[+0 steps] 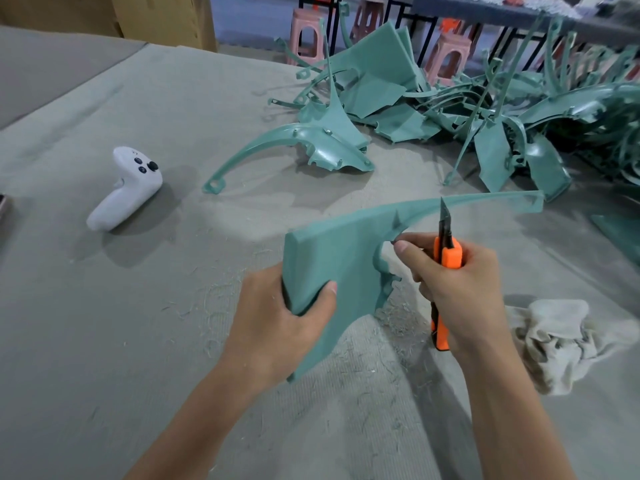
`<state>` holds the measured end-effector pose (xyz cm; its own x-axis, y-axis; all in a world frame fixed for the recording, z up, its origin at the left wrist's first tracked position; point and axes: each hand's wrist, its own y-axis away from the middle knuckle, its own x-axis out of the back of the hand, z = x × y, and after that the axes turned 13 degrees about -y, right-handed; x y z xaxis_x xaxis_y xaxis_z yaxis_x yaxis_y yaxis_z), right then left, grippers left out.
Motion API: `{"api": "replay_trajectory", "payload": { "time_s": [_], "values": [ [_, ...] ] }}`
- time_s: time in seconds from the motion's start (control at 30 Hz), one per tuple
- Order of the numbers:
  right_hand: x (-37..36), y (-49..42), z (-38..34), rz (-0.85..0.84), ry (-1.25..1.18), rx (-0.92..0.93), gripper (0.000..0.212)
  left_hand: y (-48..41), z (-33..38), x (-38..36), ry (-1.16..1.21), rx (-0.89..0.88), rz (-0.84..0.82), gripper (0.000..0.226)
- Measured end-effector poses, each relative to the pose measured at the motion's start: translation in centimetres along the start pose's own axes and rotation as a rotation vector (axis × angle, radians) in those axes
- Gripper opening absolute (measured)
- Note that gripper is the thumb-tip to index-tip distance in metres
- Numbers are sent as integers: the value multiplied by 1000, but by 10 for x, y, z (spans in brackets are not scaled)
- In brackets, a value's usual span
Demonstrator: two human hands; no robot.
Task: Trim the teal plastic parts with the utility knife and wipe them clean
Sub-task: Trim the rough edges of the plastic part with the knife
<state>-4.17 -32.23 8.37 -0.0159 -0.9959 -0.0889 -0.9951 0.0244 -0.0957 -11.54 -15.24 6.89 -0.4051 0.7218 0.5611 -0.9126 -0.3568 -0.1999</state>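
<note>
Grey felt-covered workbench (pixel 145 306) – one teal plastic part (pixel 332 265) held above it between two hands.

The left hand (pixel 277 317) grips the part's broad flat end, thumb on its face. The right hand (pixel 460 289) is wrapped round one orange utility knife (pixel 448 258), blade pointing up against the part's thin curved arm, thumb touching the cut-out edge. Pale shavings (pixel 394 313) lie on the felt below, and one crumpled off-white rag (pixel 561 341) sits just beside the right wrist. Further out: one white handheld controller (pixel 126 187) at the left, one lone teal part (pixel 304 143) beyond, then a tangled pile of teal parts (pixel 485 109) – too many to count – with three pink stools (pixel 450 53) behind.
</note>
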Motion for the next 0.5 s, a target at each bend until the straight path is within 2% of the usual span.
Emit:
{"api": "replay_trajectory", "payload": {
  "time_s": [0.17,0.3,0.5],
  "values": [
    [0,0,-1,-7,-55,-17,15,2,0,-1,-4,-53,25,26],
    [-1,0,-1,-9,-68,-37,20,4,-1,-2,7,-78,41,43],
    [-1,0,0,-11,-74,-57,14,5,2,-4,-86,-243,126,47]
  ]
}}
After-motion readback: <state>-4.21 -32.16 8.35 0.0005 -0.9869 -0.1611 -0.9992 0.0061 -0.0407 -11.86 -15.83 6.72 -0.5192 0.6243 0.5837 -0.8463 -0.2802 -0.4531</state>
